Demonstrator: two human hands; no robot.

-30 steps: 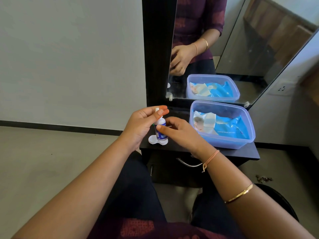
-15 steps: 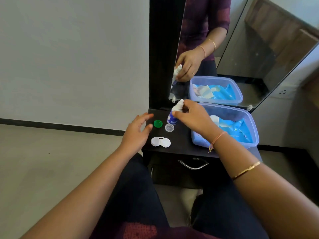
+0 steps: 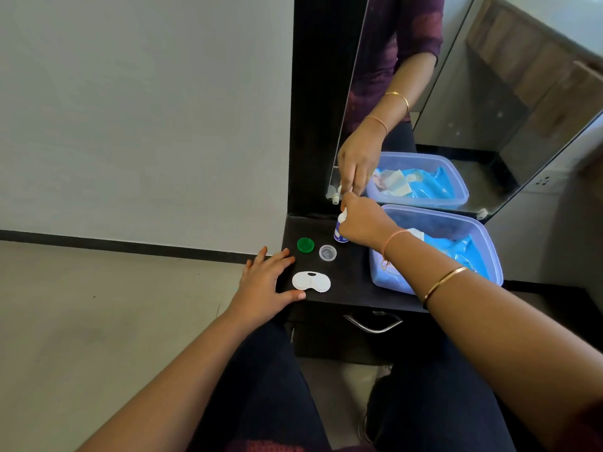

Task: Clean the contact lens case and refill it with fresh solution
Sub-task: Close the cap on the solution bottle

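Note:
The white lens case (image 3: 311,281) lies flat near the front of the small black table (image 3: 350,282), both wells uncovered. Behind it lie a green cap (image 3: 305,245) and a clear cap (image 3: 327,252). My left hand (image 3: 266,287) rests open at the table's left edge, fingers spread, thumb just below the case. My right hand (image 3: 363,220) is closed around the small white and blue solution bottle (image 3: 340,229), which stands upright at the back of the table next to the mirror.
A translucent blue plastic box (image 3: 489,256) with blue packets fills the table's right side. A mirror (image 3: 456,102) rises behind, with a dark frame on its left. A drawer handle (image 3: 372,324) sits below the table top. My knees are under the table.
My right hand carried the bottle from over the case to the back of the table and set it upright. My left hand let go and dropped open beside the case.

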